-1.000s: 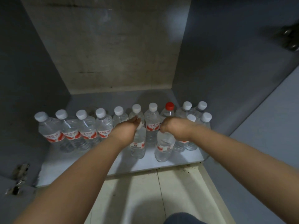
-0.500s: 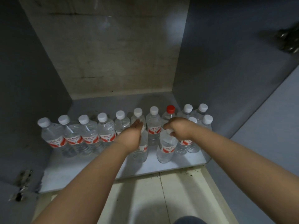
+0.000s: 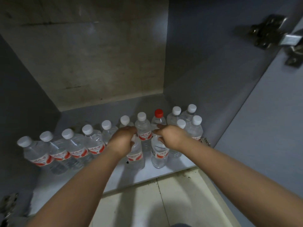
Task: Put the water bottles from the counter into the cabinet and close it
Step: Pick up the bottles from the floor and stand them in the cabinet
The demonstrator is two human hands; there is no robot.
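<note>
I look into an open low cabinet whose white floor [image 3: 173,167] holds a row of several clear water bottles with red labels and white caps; one bottle [image 3: 157,118] has a red cap. Two more bottles stand upright in front of the row. My left hand [image 3: 122,140] is closed over the top of the front left bottle [image 3: 135,158]. My right hand [image 3: 170,136] is closed over the top of the front right bottle [image 3: 159,154]. Both caps are hidden under my palms.
The cabinet's grey right wall [image 3: 205,66] carries a metal hinge [image 3: 268,32], and the open door [image 3: 270,131] stands at the right. Another hinge [image 3: 8,205] shows at the lower left. Pale floor tiles [image 3: 147,207] lie in front of the cabinet.
Both hands and the two front bottles have stayed at the front of the shelf; the view has shifted closer and slightly up.
</note>
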